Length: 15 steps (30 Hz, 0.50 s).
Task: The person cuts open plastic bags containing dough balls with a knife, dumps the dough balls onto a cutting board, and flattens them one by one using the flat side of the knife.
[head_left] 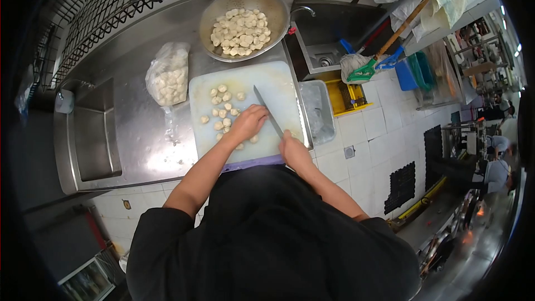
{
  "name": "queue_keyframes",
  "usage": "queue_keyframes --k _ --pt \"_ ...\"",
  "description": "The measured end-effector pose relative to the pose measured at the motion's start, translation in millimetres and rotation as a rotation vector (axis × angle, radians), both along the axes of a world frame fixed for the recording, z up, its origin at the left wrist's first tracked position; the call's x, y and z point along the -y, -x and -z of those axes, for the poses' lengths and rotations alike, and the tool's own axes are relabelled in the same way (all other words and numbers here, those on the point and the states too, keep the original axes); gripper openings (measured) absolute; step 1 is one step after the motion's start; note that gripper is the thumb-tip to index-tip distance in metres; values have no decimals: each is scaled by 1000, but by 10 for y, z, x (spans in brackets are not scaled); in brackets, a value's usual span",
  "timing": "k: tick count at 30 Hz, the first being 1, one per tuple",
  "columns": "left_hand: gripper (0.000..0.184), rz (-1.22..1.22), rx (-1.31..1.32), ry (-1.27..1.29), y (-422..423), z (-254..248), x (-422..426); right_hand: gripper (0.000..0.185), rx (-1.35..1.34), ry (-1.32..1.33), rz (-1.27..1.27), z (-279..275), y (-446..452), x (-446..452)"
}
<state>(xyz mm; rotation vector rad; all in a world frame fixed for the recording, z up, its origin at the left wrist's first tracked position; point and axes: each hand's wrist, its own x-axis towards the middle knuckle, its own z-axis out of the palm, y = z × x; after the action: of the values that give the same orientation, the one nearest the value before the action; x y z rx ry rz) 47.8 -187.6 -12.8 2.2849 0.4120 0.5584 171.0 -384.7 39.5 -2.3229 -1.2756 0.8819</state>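
Observation:
My right hand (294,151) is closed around the handle of a long kitchen knife (270,112), its blade slanting up and left across the cutting board (284,86). Close against the blade's left side, my left hand (251,121) has its fingers curled down on the board; whatever lies under them is hidden. Several pale round balls (223,113), perhaps meatballs, lie left of my left hand. Above the board stands a metal colander (212,8) holding many pale pieces (241,30). A clear plastic bag (167,75) of similar balls rests to the left.
On the left is a sink basin (97,134) in the steel counter (134,128). A clear plastic tub (319,112) adjoins the board's right side, near a yellow mop bucket (345,97). Mops (359,68) and a blue bin (411,72) stand farther right. People (496,173) work in the distance.

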Motion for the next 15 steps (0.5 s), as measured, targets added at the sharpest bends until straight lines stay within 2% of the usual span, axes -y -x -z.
queue_keyframes --k 4,5,6,9,10,11,12,14,15 --pt "19 -72 -25 12 -1 14 -38 23 -40 -152 42 -73 -123 -243" --pt "21 -125 -60 103 3 40 -33 23 -63 -201 80 -142 -150 -198" --pt "24 -178 -96 197 -1 -6 -17 23 -63 -202 83 -190 -163 -136" --pt "30 -245 -99 263 -103 -139 47 25 -101 -152 214 -253 -219 68" --pt "30 -245 -95 262 -152 -147 75 26 -229 -62 310 -234 -243 121" --pt "33 -247 -96 130 -200 -165 100 26 -356 29 404 -201 -263 176" --pt "36 -250 -97 -4 -232 -173 113 26 -356 25 401 -78 -272 256" --pt "34 -225 -173 -13 -317 -72 53 27 -294 -155 378 228 -264 380" --pt "31 -195 -252 -15 -349 1 4 27 -298 -161 376 233 -225 404"
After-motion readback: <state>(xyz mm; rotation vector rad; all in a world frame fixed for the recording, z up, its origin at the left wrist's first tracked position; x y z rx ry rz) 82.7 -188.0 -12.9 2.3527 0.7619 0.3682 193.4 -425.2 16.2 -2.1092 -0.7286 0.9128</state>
